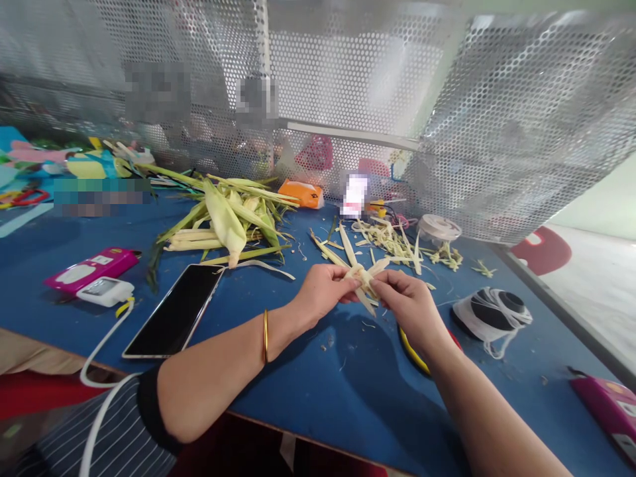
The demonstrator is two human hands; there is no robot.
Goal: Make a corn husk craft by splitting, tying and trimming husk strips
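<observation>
Between my two hands is a small piece made of pale corn husk strips [366,278], its strips sticking out in several directions. My left hand [328,288], below a gold bangle [265,336] on the wrist, pinches it from the left. My right hand [405,301] pinches its right side with thumb and fingers. Both hands are a little above the blue table. Partly hidden under my right forearm lies a tool with yellow and red handles [415,351]. Cut husk scraps [385,237] are strewn just beyond my hands.
Corn husks [223,215] are piled at the back left, near an orange packet [301,193]. A dark tablet [176,311] and a purple box [93,270] lie left. String wound on a black spool [491,311] stands right. A perforated metal screen [348,79] closes the back.
</observation>
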